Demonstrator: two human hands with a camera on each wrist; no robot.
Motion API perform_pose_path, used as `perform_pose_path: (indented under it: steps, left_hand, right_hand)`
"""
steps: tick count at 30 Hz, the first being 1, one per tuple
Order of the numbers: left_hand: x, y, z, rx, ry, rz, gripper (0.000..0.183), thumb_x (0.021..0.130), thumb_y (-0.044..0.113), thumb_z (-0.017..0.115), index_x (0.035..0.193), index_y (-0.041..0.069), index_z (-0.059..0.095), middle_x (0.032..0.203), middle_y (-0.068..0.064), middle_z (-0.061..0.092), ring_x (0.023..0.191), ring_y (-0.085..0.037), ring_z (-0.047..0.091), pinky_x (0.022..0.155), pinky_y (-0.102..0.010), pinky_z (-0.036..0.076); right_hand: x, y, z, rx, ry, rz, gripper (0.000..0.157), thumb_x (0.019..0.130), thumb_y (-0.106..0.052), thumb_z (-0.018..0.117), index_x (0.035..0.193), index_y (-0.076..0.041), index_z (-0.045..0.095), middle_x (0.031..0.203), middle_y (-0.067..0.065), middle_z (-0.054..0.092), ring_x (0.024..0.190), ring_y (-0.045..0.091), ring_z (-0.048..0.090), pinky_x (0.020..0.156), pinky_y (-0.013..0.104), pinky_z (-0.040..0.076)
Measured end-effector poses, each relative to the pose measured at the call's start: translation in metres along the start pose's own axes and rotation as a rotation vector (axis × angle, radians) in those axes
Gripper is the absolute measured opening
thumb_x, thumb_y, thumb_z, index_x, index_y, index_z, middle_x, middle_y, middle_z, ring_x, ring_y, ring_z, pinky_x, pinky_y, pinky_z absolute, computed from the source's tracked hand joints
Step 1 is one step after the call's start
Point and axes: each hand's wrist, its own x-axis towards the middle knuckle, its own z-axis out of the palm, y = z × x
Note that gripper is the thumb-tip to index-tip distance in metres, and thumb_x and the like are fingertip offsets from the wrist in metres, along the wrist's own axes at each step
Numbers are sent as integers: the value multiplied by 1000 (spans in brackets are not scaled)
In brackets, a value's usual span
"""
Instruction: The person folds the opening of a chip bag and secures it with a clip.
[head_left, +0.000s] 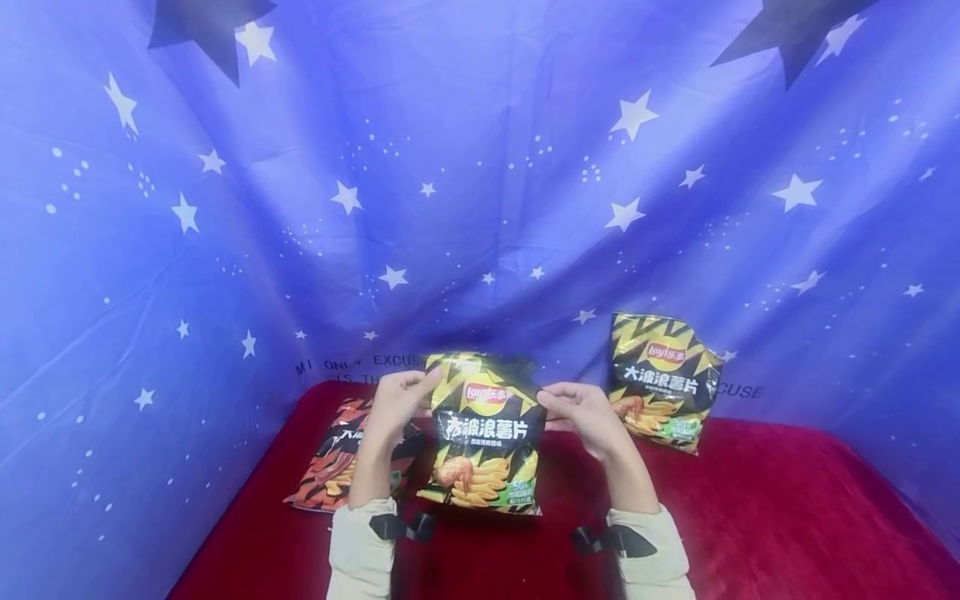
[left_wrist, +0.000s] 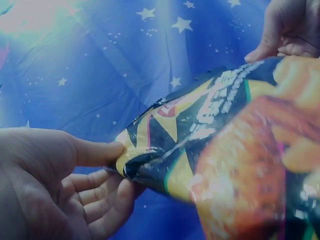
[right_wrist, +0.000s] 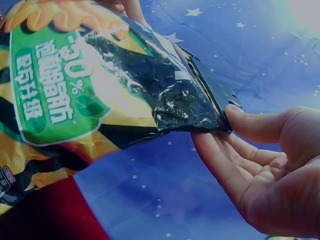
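A black-and-yellow Lay's chip bag hangs upright in the middle of the head view, its printed front towards me. My left hand pinches its upper left edge between thumb and fingers. On the other side my right hand pinches the upper right edge. Seen close in the left wrist view, the left thumb presses on the bag's corner. In the right wrist view, thumb and fingers grip a dark, glossy corner of the bag. Whether its top is sealed or torn I cannot tell.
A red-and-black chip bag lies behind my left forearm, partly covered. At the right, a second black-and-yellow bag leans by the blue star-printed curtain. A red cloth covers the table.
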Motion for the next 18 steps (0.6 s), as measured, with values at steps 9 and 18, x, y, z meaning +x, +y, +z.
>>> perform_pose_path:
  steps: [9,18]
  left_hand:
    - [1,-7,-7,38,-38,-137,31,96,27,71,86,-2,67,69,3,52,59,-8,52,57,-19,54]
    - [6,-19,-8,109,-85,-230,31,99,26,68,97,-5,67,69,2,52,59,-9,52,58,-19,56]
  right_hand:
    - [5,15,4,55,-72,136,9,97,-4,63,99,-2,72,83,-3,73,74,10,72,72,27,63]
    - [12,31,5,78,-132,252,13,98,-4,60,91,-8,71,81,-2,72,76,11,72,76,30,63]
